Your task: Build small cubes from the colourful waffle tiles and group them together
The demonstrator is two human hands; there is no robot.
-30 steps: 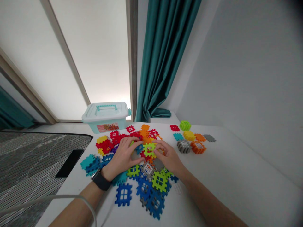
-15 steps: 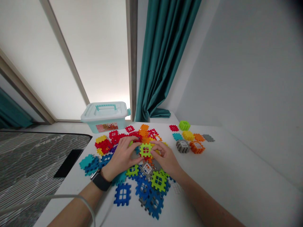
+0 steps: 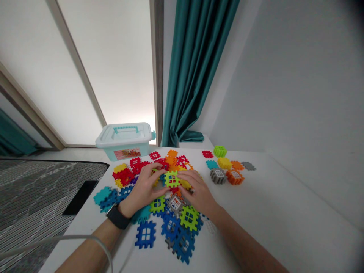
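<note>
In the middle of the table, a lime-green window tile point(image 3: 172, 179) with notched edges is held up between my two hands. My left hand point(image 3: 144, 186), with a black watch on its wrist, curls round the tile's left side, thumb low and forefinger high. My right hand point(image 3: 198, 190) has its fingertips on the right edge, its thumb lower down. Below the hands lie a grey tile with a white window point(image 3: 175, 203) and two more lime-green window tiles, one to the left point(image 3: 157, 204) and one to the right point(image 3: 189, 218). What lies under my palms is hidden.
Red tiles point(image 3: 124, 176), blue tiles point(image 3: 146, 234) and other colours are heaped around the hands. A lidded teal box point(image 3: 125, 141) stands at the back left. At the right are a grey stack point(image 3: 218, 176), an orange stack point(image 3: 234, 177) and a lime-green block point(image 3: 220, 151).
My right-hand fingers have moved a little left and lie flatter against the tile's right edge. The view has shifted slightly; the tile remains between both hands.
</note>
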